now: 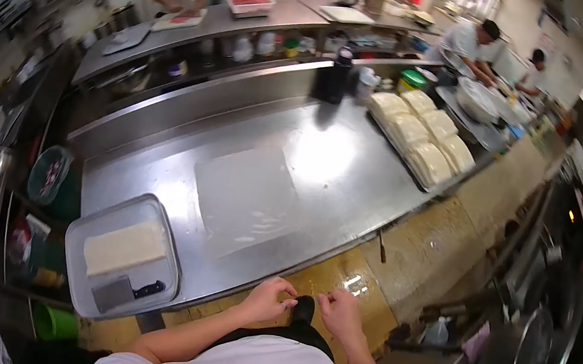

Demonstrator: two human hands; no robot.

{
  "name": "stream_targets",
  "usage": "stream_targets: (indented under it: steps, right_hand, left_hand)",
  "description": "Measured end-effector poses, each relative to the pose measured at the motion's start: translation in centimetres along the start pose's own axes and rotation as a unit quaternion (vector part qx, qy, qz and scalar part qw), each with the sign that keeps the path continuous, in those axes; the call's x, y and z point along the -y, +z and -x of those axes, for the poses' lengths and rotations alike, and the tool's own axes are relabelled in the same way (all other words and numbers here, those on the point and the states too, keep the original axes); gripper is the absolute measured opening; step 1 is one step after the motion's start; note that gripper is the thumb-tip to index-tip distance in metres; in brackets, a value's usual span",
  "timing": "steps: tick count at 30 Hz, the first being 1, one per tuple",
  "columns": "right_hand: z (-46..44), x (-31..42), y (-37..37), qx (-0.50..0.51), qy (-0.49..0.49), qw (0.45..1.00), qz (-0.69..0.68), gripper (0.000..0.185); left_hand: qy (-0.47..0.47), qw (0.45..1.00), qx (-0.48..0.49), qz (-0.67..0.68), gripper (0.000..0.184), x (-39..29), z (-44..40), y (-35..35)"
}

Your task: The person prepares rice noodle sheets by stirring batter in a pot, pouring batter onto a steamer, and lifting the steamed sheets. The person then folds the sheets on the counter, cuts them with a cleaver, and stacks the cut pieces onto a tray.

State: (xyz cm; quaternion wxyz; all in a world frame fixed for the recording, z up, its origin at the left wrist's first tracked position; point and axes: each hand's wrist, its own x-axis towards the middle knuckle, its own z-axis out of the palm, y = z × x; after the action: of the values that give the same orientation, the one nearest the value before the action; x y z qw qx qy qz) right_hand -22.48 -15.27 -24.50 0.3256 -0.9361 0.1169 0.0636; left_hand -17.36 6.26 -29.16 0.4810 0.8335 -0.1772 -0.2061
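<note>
My left hand (pixel 270 301) is just off the front edge of the steel table (pixel 349 208), its fingers curled in toward the thumb. Beside it, my right hand (pixel 341 313) is bent in a similar pinch. Anything between the fingers of either hand is too small or thin to make out. A thin, pale translucent sheet (pixel 246 194) lies flat on the table ahead of my hands. To the left, a tray (pixel 177 248) holds a pale rectangular slab (pixel 126 246) and a cleaver (pixel 123 294) with a black handle.
Plastic-wrapped pale blocks (pixel 424 139) fill a tray at the table's far right. A black bottle (pixel 339 75) stands by the raised back ledge. Behind it runs a counter (pixel 289 18) with a tub of red meat (pixel 251 3). Several people work farther off. A green bin (pixel 53 323) sits lower left.
</note>
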Motion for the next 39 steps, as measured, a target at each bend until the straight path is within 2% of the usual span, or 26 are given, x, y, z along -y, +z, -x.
stream_targets:
  steps: [1, 4, 7, 12, 18, 24, 27, 30, 32, 36, 39]
  right_hand:
    - [-1.9, -0.1, -0.8, 0.037, 0.016, 0.999, 0.014, 0.028]
    - [-6.8, -2.2, -1.8, 0.078, -0.022, 0.997, -0.001, 0.028]
    - [-11.2, -3.8, -2.8, -0.009, -0.176, 0.984, -0.027, 0.028]
    - [-18.1, -3.4, -4.4, 0.048, -0.233, 0.971, 0.027, 0.029]
    - [-22.8, -0.1, -3.3, 0.102, -0.245, 0.964, 0.021, 0.029]
    - [-24.8, 3.5, 0.0, 0.121, -0.207, 0.971, 0.011, 0.029]
    - [-25.5, 6.4, 1.4, 0.13, -0.193, 0.972, 0.019, 0.029]
    - [-26.4, 9.6, 2.3, 0.139, -0.194, 0.971, 0.034, 0.029]
    - [-27.2, 11.2, 3.1, 0.15, -0.184, 0.971, 0.036, 0.029]
    - [-28.0, 13.1, 4.1, 0.167, -0.175, 0.97, 0.033, 0.029]
    - [-28.7, 13.3, 5.0, 0.175, -0.176, 0.968, 0.028, 0.029]
  left_hand:
    - [-0.013, 1.0, -0.014, -0.008, 0.026, 0.1, -1.1, 0.2]
    - [-0.057, 0.996, -0.061, 0.0, 0.028, -0.2, -3.9, 1.2]
    - [-0.082, 0.989, -0.117, 0.024, 0.03, -0.4, -6.1, 1.7]
    - [-0.15, 0.965, -0.199, 0.074, 0.029, -0.2, -8.2, -0.7]
    - [-0.228, 0.922, -0.312, 0.005, 0.023, 4.2, -10.1, -8.2]
    - [-0.245, 0.888, -0.388, -0.038, 0.02, 12.5, -13.8, -20.7]
    - [-0.256, 0.862, -0.413, -0.143, 0.017, 14.7, -16.6, -26.8]
    - [-0.234, 0.861, -0.413, -0.184, 0.019, 18.1, -19.9, -31.0]
    - [-0.26, 0.868, -0.386, -0.173, 0.019, 19.5, -21.7, -32.6]
    - [-0.31, 0.885, -0.292, -0.188, 0.023, 19.9, -23.5, -34.1]
    - [-0.296, 0.874, -0.282, -0.264, 0.026, 19.6, -23.8, -33.7]
